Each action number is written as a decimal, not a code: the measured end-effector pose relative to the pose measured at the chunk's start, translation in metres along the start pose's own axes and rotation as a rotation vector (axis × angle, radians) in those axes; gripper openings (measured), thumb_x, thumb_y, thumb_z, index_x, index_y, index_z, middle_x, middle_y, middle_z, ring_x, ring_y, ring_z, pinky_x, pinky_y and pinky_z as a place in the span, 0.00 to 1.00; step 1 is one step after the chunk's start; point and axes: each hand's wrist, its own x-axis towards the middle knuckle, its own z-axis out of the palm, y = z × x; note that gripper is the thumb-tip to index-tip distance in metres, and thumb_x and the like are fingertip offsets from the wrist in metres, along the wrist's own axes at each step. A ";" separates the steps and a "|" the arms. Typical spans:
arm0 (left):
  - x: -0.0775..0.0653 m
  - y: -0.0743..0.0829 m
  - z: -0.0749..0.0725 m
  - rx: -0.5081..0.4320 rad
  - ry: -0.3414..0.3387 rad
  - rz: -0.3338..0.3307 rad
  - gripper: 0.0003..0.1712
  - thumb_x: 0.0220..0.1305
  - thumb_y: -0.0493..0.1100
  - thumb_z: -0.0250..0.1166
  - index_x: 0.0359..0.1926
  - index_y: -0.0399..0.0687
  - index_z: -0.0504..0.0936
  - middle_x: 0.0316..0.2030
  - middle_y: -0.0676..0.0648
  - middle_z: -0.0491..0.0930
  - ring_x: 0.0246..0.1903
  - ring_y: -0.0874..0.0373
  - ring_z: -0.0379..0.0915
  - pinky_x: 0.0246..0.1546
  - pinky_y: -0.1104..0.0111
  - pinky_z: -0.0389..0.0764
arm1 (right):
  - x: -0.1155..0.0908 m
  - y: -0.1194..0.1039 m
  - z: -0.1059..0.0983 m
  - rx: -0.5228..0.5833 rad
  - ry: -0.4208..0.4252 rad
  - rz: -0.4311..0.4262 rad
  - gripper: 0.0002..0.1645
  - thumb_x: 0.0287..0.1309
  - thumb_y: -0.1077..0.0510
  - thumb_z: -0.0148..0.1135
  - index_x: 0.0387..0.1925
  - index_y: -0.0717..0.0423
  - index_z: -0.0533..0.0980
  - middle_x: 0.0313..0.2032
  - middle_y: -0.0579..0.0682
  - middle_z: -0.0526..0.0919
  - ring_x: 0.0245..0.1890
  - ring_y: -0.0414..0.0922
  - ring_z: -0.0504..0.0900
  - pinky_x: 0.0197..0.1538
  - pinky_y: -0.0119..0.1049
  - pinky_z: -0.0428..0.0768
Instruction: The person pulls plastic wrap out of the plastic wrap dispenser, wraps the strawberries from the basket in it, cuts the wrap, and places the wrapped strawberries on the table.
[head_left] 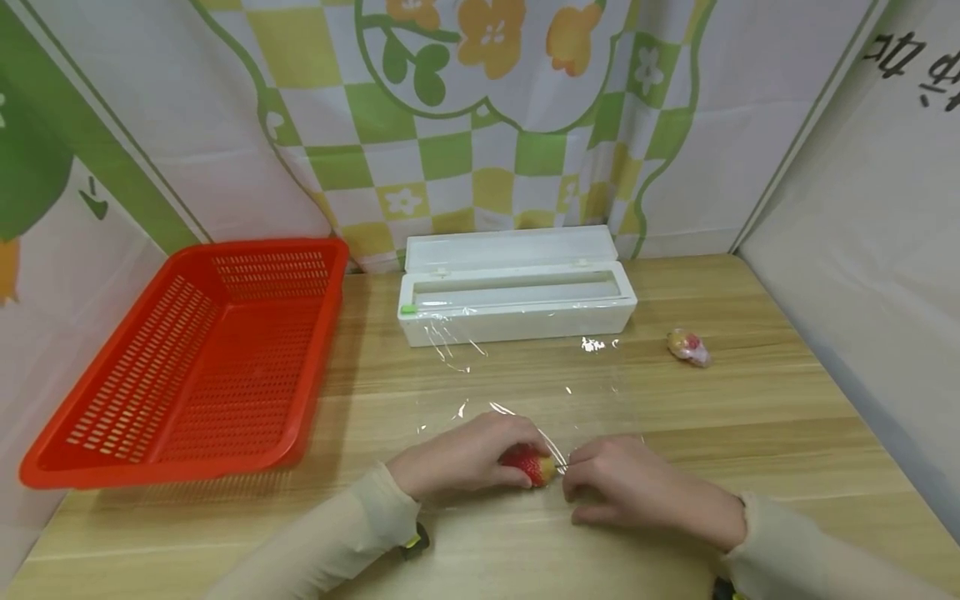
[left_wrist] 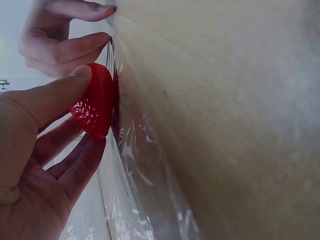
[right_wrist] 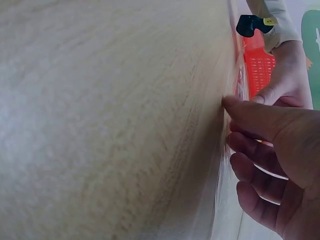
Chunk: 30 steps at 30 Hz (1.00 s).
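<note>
A red strawberry with a yellowish end lies against a sheet of clear plastic wrap spread over the table. My left hand pinches the berry between thumb and fingers. In the left wrist view the wrap creases right beside the fruit. Close to the berry's yellow end is my right hand, its fingertips at the wrap's wrinkles and its thumb apart from the index finger. The right wrist view shows the thumb of that hand close over the tabletop, the other fingers loosely bent.
A white wrap dispenser with its lid raised stands at the back, the sheet running out from it. To the left is a red perforated basket. One small wrapped fruit lies at the right. Printed cloth hangs behind the table.
</note>
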 end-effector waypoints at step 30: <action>0.003 -0.001 0.001 0.003 -0.017 -0.013 0.19 0.55 0.48 0.70 0.48 0.52 0.82 0.40 0.57 0.81 0.39 0.69 0.72 0.45 0.79 0.72 | 0.011 0.003 -0.007 0.099 0.172 0.128 0.06 0.48 0.58 0.67 0.25 0.42 0.78 0.22 0.32 0.74 0.22 0.30 0.69 0.27 0.19 0.68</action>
